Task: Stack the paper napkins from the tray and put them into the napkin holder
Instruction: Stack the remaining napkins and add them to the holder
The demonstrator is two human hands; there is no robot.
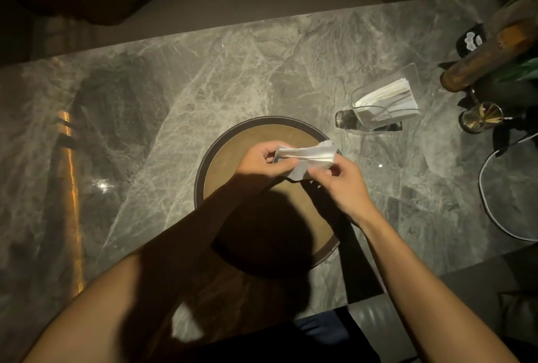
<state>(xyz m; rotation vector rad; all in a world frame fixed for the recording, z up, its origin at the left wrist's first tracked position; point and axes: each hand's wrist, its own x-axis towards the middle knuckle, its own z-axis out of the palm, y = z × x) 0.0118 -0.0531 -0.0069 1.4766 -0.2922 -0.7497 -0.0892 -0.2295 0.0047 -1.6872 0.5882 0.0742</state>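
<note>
I pinch the paper napkins [305, 156] between my left hand [263, 160] and right hand [342, 179] above the round tray [221, 159]; I should square the edges first; the clear napkin holder [387, 100] stands near, half full.

a grey veined marble table [180, 92] carries a round brown tray [250, 141] with a dark rim near its front edge. beyond the tray to the right stands a clear napkin holder [387, 100] with white napkins [387, 95] in it. further right sit a wooden cylinder [483, 60], a small brass-topped piece [480, 121] and a looping white cable [489, 205].
</note>
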